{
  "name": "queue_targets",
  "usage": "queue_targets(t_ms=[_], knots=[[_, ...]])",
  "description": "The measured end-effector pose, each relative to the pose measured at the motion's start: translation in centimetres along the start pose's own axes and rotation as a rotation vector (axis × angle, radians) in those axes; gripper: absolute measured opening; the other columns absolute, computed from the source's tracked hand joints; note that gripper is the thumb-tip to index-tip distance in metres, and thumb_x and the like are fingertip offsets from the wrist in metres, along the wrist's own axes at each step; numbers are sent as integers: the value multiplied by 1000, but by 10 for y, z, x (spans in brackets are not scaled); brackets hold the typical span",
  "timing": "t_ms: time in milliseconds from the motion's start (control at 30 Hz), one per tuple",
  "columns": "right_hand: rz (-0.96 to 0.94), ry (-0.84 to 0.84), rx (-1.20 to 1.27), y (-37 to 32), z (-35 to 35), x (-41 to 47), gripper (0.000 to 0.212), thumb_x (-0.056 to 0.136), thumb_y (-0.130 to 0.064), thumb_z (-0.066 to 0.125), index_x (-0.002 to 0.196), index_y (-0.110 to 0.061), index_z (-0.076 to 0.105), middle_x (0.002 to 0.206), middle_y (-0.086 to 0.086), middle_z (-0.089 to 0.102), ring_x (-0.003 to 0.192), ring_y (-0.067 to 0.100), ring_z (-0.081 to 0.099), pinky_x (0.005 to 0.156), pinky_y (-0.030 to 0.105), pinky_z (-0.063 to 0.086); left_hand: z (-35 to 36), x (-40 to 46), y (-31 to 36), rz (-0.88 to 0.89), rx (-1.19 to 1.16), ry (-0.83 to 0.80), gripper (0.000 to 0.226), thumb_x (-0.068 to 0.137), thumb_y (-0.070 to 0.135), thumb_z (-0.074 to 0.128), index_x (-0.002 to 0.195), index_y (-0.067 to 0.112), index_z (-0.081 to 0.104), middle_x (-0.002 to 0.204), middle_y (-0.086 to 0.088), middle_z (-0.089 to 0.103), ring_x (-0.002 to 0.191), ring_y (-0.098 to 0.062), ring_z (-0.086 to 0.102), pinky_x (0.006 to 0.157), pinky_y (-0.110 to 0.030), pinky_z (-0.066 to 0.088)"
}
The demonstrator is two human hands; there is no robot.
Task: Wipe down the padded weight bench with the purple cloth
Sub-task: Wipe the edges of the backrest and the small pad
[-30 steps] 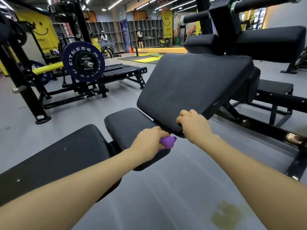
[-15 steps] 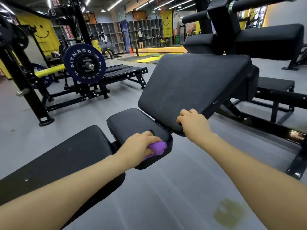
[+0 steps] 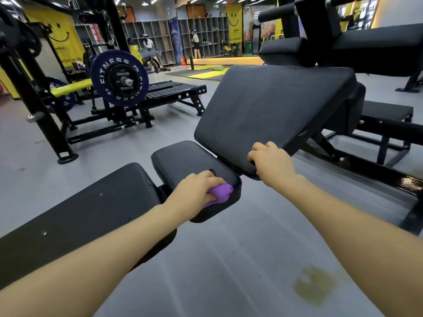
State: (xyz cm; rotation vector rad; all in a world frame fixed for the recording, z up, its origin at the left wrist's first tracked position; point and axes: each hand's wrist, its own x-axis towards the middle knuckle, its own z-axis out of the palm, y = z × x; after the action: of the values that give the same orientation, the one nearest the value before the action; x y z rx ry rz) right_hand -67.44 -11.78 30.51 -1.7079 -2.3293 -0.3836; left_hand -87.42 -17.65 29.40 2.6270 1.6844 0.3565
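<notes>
A blue weight plate (image 3: 119,78) is being held on a black rack (image 3: 32,97); yellow smiley banners (image 3: 58,33) are being displayed before grey lockers (image 3: 201,37).

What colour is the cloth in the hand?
Purple cloth, seen best in the head view.

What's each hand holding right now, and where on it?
Left hand grips the bunched purple cloth from above, pressing it onto the small seat pad. Right hand holds the near lower edge of the inclined back pad, fingers curled over it.
</notes>
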Motion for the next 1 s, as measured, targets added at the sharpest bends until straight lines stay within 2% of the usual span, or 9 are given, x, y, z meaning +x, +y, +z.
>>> queue_targets(t_ms=[100, 200, 400, 467, 567, 733, 933, 1000], knots=[[-6, -5, 0, -1, 1, 0, 26, 81, 1, 62, 102, -15, 59, 108, -1, 50, 87, 19, 35, 64, 28, 33, -6, -24, -10, 16, -17, 16, 35, 92, 21, 55, 126, 29, 57, 117, 2, 56, 99, -26, 57, 85, -34, 46], [15, -11, 9, -2, 2, 3, 28, 82, 3, 59, 102, -16, 60, 109, 0, 51, 86, 19, 32, 65, 29, 31, 2, -3, 5, 0, 26, 51, 27, 93, 22, 50, 119, 25, 60, 112, 0, 56, 92, -30, 56, 82, -32, 44], [22, -24, 12, -4, 1, 4, 17, 85, -11, 64, 101, -17, 61, 109, 1, 52, 93, 22, 42, 66, 30, 32, 27, 60, 37, -13, 135, 61, 29, 92, 14, 49, 119, 20, 58, 110, -5, 53, 88, -29, 54, 76, -27, 36], [31, -31, 8, -4, 1, 4, 20, 84, -7, 63, 102, -16, 61, 109, 1, 51, 89, 21, 39, 64, 30, 32, 25, 46, 32, 8, 107, 64, 30, 94, 18, 49, 124, 23, 55, 116, -2, 52, 87, -27, 51, 75, -27, 34], [46, -33, 9, -4, -3, 4, 26, 81, 2, 61, 100, -15, 61, 107, 1, 51, 85, 20, 34, 62, 30, 30, 12, 4, 6, 16, 48, 50, 38, 95, 23, 50, 132, 31, 49, 124, 4, 49, 97, -28, 51, 84, -28, 40], [30, -44, -6, -6, -5, 1, 27, 80, 4, 60, 99, -15, 60, 106, 1, 50, 84, 20, 33, 62, 29, 29, 0, -36, -18, -2, -34, 45, 35, 93, 31, 54, 128, 32, 54, 122, 4, 53, 101, -27, 54, 89, -36, 45], [28, -80, -35, -10, -11, -1, 26, 82, 4, 58, 101, -14, 60, 106, 2, 49, 85, 20, 34, 64, 29, 32, 6, 19, -18, -208, -64, 108, 30, 91, 23, 55, 121, 21, 60, 114, -8, 56, 103, -33, 56, 83, -30, 38], [34, -128, 12, -15, -13, -1, 28, 83, 3, 58, 105, -15, 61, 110, 2, 51, 91, 22, 41, 64, 30, 36, 6, 13, -17, -237, -89, 129, 30, 92, 22, 55, 121, 22, 60, 113, -8, 55, 103, -32, 55, 80, -28, 37]])
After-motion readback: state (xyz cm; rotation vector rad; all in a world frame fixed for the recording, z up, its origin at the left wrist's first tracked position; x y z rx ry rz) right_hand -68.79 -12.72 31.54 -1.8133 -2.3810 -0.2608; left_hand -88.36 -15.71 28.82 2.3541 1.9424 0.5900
